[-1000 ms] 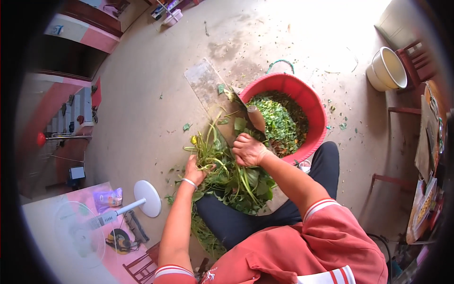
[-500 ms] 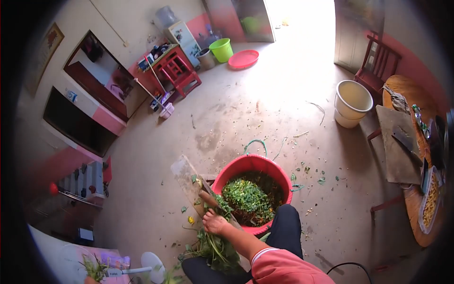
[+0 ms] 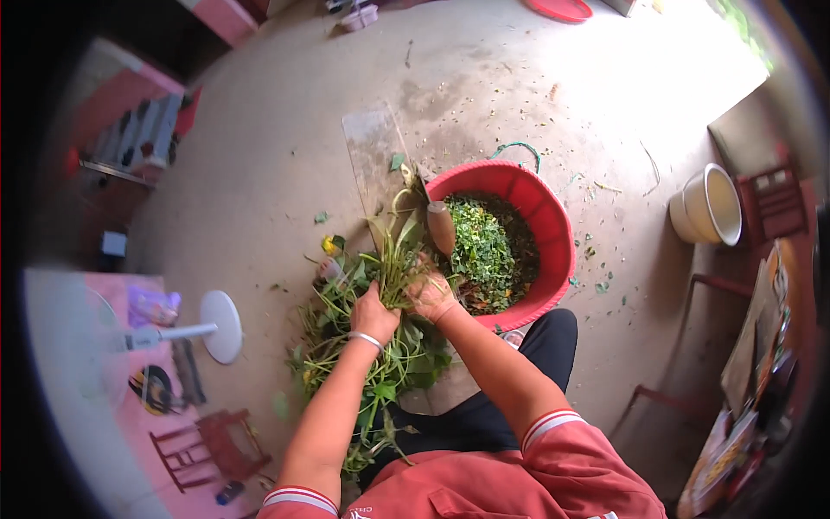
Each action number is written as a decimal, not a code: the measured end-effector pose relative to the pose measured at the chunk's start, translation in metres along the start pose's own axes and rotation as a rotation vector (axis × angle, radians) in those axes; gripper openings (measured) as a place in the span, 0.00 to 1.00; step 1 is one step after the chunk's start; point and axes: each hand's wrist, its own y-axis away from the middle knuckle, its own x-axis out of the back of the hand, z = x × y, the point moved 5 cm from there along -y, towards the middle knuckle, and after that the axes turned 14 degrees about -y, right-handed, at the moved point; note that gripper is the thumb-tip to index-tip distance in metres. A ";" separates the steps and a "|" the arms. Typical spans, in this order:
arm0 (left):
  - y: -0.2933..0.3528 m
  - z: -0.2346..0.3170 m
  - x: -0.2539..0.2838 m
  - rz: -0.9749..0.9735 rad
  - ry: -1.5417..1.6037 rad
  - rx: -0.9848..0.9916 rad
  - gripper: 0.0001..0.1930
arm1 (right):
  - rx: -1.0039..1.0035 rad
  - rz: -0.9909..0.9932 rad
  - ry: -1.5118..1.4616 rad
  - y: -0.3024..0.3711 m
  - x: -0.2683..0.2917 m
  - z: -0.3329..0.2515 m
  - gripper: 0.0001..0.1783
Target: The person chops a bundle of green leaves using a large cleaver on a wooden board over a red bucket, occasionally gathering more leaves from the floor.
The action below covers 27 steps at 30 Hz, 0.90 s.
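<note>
Grey-brown floor (image 3: 268,182) with scattered leaf scraps, brightest toward the far right. Near the middle, above and beside our lap, we note the leafy stems (image 3: 399,258), their upper part raised in a loose sheaf and the rest spilling toward the near left. Our left hand (image 3: 377,317) is closed around the sheaf. Our right hand (image 3: 430,294) lies against its right side, fingers partly covered and blurred; we cannot tell how tightly they are curled.

Handling, our judgement: the sheaf would gather best with stems brought parallel and ends level, squeezed firmly without crushing. Trailing leaves are likely to snag, so we would free them first. The knife (image 3: 441,229) stands just beyond the right hand; we advise keeping fingers clear of its blade.

Materials: stems pale green, slender, curving; leaves broad, limp, darker. Knife handle brown, rounded, apparently wooden; blade dark and thin. Beyond the sheaf, a flat, worn board (image 3: 370,143) runs far left. To the right, a round red tub (image 3: 556,233), flexible-looking, holds finely chopped greens (image 3: 482,249). Farther right, a smooth cream bucket (image 3: 705,208).
</note>
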 end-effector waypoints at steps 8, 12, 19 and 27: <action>0.015 -0.019 -0.012 -0.142 -0.309 -0.052 0.36 | 0.123 0.024 0.031 0.006 0.011 0.000 0.29; 0.017 -0.005 -0.020 -0.115 -0.152 -0.031 0.48 | 0.164 -0.093 -0.007 -0.002 0.032 -0.009 0.30; 0.023 0.000 -0.041 -0.094 -0.225 0.059 0.41 | 0.144 -0.190 -0.223 0.006 0.072 -0.034 0.30; 0.033 0.003 -0.053 0.056 -0.256 0.011 0.39 | -0.552 -1.107 0.271 0.045 0.161 -0.095 0.18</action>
